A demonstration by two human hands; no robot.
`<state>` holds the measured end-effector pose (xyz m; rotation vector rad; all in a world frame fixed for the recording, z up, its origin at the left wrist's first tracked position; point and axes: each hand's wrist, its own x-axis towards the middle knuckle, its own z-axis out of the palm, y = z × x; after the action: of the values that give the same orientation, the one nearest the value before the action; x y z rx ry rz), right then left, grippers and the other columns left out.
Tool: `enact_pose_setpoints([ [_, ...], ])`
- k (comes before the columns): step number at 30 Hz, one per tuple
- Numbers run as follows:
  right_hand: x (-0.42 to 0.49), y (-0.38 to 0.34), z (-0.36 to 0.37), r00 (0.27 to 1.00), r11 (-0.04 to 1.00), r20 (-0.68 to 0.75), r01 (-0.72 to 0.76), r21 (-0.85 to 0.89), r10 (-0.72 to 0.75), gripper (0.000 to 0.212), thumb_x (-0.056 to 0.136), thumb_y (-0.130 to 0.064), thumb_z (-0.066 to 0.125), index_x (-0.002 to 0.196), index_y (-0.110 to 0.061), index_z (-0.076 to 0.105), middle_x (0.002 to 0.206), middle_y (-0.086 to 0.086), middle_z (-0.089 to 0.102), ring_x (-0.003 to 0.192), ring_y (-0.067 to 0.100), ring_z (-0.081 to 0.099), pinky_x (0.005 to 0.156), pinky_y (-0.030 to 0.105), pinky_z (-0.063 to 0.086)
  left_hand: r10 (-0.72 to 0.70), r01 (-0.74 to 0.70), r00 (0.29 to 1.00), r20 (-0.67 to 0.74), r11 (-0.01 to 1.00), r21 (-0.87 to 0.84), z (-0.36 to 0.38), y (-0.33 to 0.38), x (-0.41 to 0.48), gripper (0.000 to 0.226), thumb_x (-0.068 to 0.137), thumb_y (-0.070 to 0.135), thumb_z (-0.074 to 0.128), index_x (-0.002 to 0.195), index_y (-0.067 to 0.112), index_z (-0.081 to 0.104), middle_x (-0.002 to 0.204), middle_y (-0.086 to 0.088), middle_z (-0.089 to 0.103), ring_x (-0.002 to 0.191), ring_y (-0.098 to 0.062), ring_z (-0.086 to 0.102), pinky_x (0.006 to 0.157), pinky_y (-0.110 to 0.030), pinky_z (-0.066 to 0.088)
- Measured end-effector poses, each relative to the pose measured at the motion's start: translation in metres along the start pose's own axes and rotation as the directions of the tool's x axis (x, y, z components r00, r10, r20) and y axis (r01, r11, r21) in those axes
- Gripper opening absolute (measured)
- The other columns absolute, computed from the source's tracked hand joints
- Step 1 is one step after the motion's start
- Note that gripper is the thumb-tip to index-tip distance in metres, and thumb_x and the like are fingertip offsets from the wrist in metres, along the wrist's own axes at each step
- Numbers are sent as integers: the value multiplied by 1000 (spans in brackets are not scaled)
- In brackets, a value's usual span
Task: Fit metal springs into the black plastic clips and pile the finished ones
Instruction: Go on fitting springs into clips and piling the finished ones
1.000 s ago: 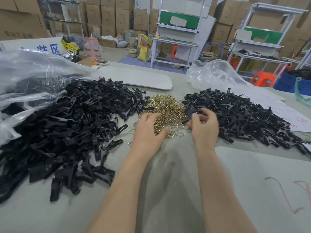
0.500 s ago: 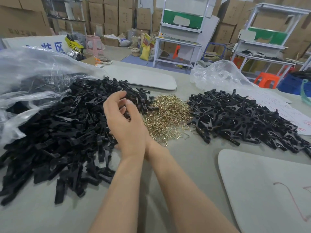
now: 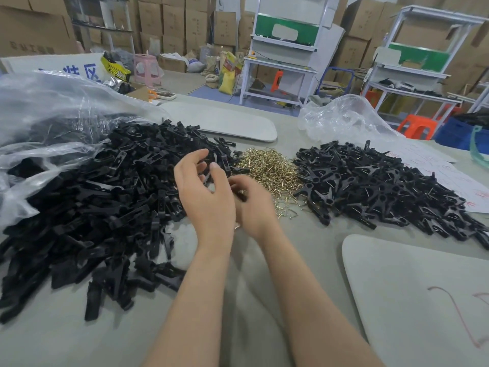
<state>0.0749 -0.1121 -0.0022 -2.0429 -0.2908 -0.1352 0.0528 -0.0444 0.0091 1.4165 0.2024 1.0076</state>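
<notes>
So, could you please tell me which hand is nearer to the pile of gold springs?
Right. The right hand sits at the near-left edge of the spring pile; the left hand is farther left, by the heap of loose black clips.

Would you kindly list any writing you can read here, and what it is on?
"区", blue, on the white sign; the character before it is half hidden.
Cardboard box: print too blurred.
Yellow and black bag: lettering too blurred.
Paper: red writing too faint.
</notes>
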Motion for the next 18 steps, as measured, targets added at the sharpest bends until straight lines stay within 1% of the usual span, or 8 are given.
enact_pose_setpoints([
  [3, -5, 8, -29, 974, 992, -222, -21, 125, 49, 24, 90, -27, 62, 110, -13, 65, 102, 1, 68, 97, 17, 63, 88, 29, 50, -231, 208, 930, 285, 972, 110, 6, -11, 0, 21, 95, 18, 52, 114, 14, 61, 114, -3, 63, 99, -10, 58, 85, -16, 45],
  [6, -16, 17, -33, 968, 999, -247, 38, -32, -45, 21, 90, -17, 60, 110, -12, 65, 103, 7, 64, 97, 22, 60, 87, 30, 48, -289, 198, 798, 529, 955, 222, 12, -17, -9, 17, 95, 17, 54, 101, 9, 67, 93, -5, 68, 94, -25, 64, 86, -37, 51],
  [8, -22, 22, -27, 969, 991, -228, 73, -116, -98, 24, 90, -9, 57, 112, -10, 64, 107, 13, 60, 99, 26, 56, 87, 33, 46, -299, 192, 792, 532, 950, 248, 13, -19, -11, 13, 93, 13, 56, 98, 9, 67, 86, -3, 67, 91, -26, 65, 84, -39, 52],
  [11, -23, 25, -31, 980, 985, -148, 112, -134, -132, 29, 91, -10, 54, 119, -11, 64, 113, 13, 60, 103, 26, 56, 91, 32, 45, -402, 359, 786, 471, 915, 182, 10, -24, -9, 12, 92, 11, 60, 102, 11, 65, 89, -5, 67, 87, -20, 63, 88, -38, 52],
  [13, -24, 26, -35, 983, 992, -156, 90, -85, -102, 28, 94, -9, 52, 118, -12, 65, 113, 10, 65, 105, 22, 58, 93, 30, 45, -470, 466, 771, 430, 876, 123, 10, -26, -8, 13, 91, 13, 62, 104, 14, 62, 85, 1, 65, 79, -14, 60, 82, -31, 51],
  [15, -23, 26, -41, 967, 996, -253, -10, 92, 33, 24, 94, -10, 53, 115, -12, 65, 107, 7, 68, 101, 21, 63, 91, 29, 49, -513, 518, 753, 411, 848, 109, 10, -28, -9, 18, 90, 16, 63, 107, 16, 60, 83, 6, 62, 76, -10, 57, 76, -27, 48],
  [17, -21, 26, -46, 940, 918, -292, -52, 392, 177, 22, 93, -9, 56, 114, -8, 62, 100, 10, 68, 93, 22, 67, 84, 30, 55, -531, 538, 725, 439, 834, 121, 11, -29, -10, 15, 89, 17, 64, 104, 18, 60, 84, 5, 61, 74, -9, 56, 69, -25, 46],
  [18, -21, 26, -48, 934, 885, -295, -45, 463, 202, 22, 92, -9, 58, 114, -7, 61, 99, 10, 68, 92, 23, 67, 82, 29, 55, -534, 543, 712, 456, 831, 125, 12, -29, -11, 11, 89, 17, 65, 98, 21, 60, 84, 5, 61, 73, -8, 56, 68, -25, 47],
])
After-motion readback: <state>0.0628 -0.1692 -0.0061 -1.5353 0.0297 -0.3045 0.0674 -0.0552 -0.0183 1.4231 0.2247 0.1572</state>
